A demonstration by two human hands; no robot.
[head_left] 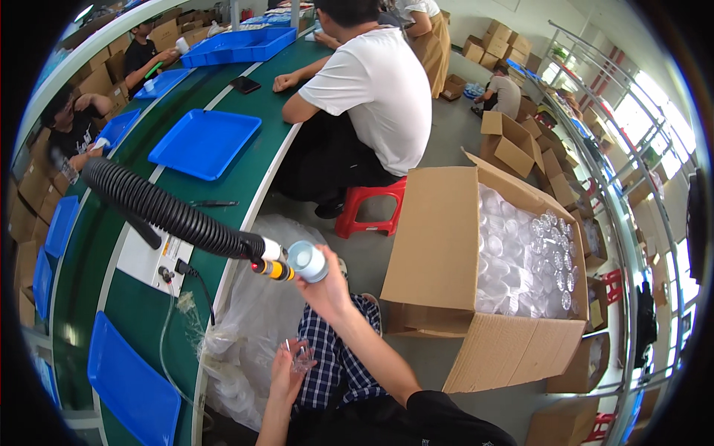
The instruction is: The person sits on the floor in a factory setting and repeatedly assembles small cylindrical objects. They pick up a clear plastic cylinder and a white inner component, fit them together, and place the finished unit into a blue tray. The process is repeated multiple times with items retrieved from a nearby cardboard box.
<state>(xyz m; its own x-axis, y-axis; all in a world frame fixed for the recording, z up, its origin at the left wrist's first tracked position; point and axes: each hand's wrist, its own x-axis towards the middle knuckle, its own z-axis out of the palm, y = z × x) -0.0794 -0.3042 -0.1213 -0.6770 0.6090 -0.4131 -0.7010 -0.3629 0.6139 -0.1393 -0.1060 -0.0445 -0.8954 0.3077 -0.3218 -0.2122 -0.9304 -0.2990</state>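
Observation:
My right hand [326, 293] is raised and closed around a pale blue cup-shaped piece [308, 262]. That piece is right at the end of a black corrugated hose [171, 212]; whether it is joined to the hose or only held against it, I cannot tell. A yellow-and-black fitting [272, 270] is beside the hose mouth, next to my fingers. Lower down, over my lap, my left hand [284, 377] grips a small clear plastic cup [299, 355] between thumb and fingers. Part of the cup is hidden by the hand.
A green workbench [212, 256] runs along my left, with a blue tray [204, 145], another blue tray [134, 383] and a white control box [152, 256]. On my right stands an open carton [439, 238] of clear plastic cups [513, 260]. A co-worker [379, 97] sits ahead.

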